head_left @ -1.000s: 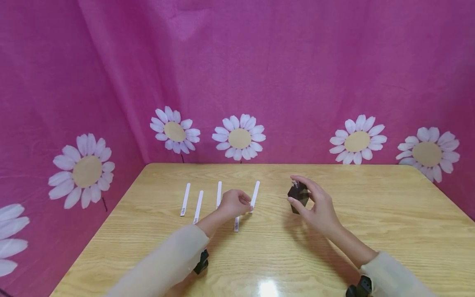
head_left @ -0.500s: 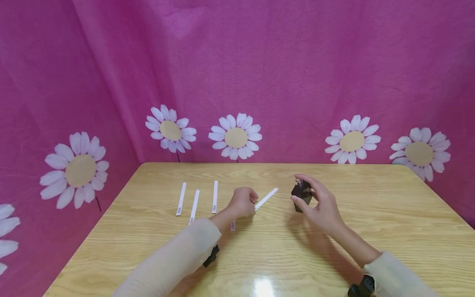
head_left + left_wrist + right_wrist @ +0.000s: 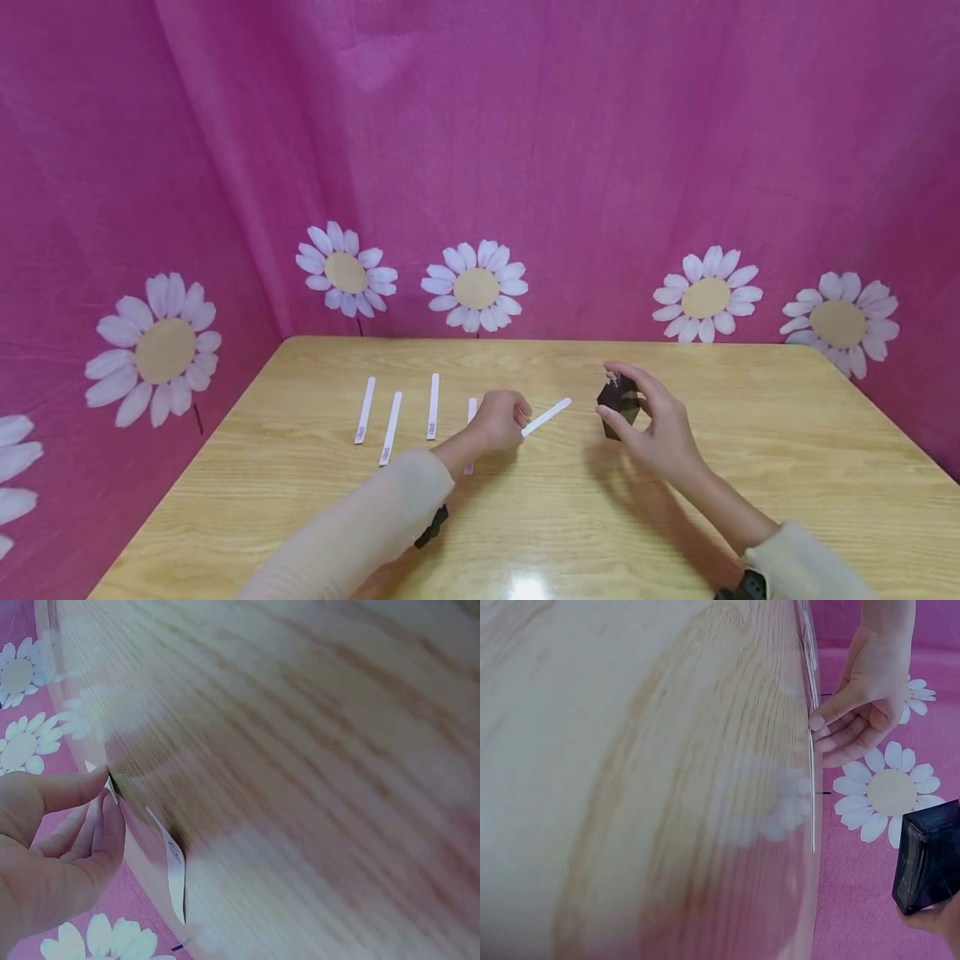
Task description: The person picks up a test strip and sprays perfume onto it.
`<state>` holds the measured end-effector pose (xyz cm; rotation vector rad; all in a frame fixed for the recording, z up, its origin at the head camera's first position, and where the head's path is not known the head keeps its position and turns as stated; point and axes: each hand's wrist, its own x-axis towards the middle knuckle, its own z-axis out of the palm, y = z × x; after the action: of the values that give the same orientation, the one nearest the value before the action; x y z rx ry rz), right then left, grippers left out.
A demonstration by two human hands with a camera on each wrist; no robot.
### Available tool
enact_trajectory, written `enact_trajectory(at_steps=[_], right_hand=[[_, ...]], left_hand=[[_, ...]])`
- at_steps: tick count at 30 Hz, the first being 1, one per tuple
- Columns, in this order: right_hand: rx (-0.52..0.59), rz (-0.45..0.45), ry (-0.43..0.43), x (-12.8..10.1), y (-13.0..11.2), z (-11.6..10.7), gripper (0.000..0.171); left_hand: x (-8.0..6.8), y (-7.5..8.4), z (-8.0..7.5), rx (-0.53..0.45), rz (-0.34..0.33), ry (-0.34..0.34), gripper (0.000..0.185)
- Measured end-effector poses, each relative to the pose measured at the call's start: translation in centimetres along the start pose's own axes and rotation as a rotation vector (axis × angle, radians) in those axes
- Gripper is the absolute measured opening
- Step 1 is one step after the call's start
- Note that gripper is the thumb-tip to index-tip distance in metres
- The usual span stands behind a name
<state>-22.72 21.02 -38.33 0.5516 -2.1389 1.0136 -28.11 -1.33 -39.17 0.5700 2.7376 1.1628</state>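
Observation:
My left hand pinches a white paper test strip by its near end, between thumb and fingers. The strip slants up to the right, its far end pointing towards a dark, faceted perfume bottle. My right hand holds that bottle, index finger over its top and thumb at its side. In the left wrist view only a bit of the pinched strip shows. Seen from the right wrist, the bottle is cut off by the frame edge, with the left hand beyond.
Several more white strips lie on the wooden table to the left, among them the leftmost strip and one strip partly hidden behind the left wrist. A pink curtain with daisies borders the table's back and left side.
The strip at my left hand has swung from nearly straight ahead to a slant towards the bottle. My left hand has shifted a little right; the right hand keeps its hold on the perfume bottle.

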Motion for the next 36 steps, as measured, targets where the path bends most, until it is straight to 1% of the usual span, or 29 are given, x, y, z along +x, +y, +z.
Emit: enact_trajectory(at_steps=[5,9,13,18,22,25,28,32,36], right_hand=[[-0.023,0.005,-0.028,-0.4,0.3,-0.3,0.059],[-0.038,0.013,-0.037,-0.7,0.4,-0.5,0.059],[-0.033,0.012,-0.03,-1.1,0.5,-0.7,0.058],[-0.034,-0.014,-0.046,-1.3,0.6,-0.9,0.059],[-0.067,-0.046,-0.08,-1.4,0.8,-1.3,0.059],[-0.086,-0.065,-0.111,-1.4,1.0,-1.4,0.059],[-0.096,-0.074,-0.14,-1.5,1.2,-1.4,0.059],[-0.072,-0.083,-0.177,-1.5,1.3,-1.3,0.058],[-0.017,-0.074,-0.219,-1.2,1.3,-1.2,0.056]], left_hand=[[-0.1,0.1,0.2,-0.04,-0.042,0.018,0.032],[-0.1,0.1,0.5,-0.055,-0.045,0.006,0.033],[-0.1,0.0,1.0,-0.035,-0.044,-0.028,0.033],[-0.1,0.3,1.2,-0.016,-0.05,-0.027,0.029],[-0.4,0.4,0.9,-0.048,-0.051,-0.019,0.026],[-1.0,0.2,0.5,-0.092,-0.053,-0.003,0.026],[-1.7,0.0,0.1,-0.143,-0.061,0.009,0.021],[-2.5,-0.4,-0.6,-0.192,-0.087,0.017,0.014],[-2.9,-0.9,-1.2,-0.223,-0.118,0.038,0.015]])
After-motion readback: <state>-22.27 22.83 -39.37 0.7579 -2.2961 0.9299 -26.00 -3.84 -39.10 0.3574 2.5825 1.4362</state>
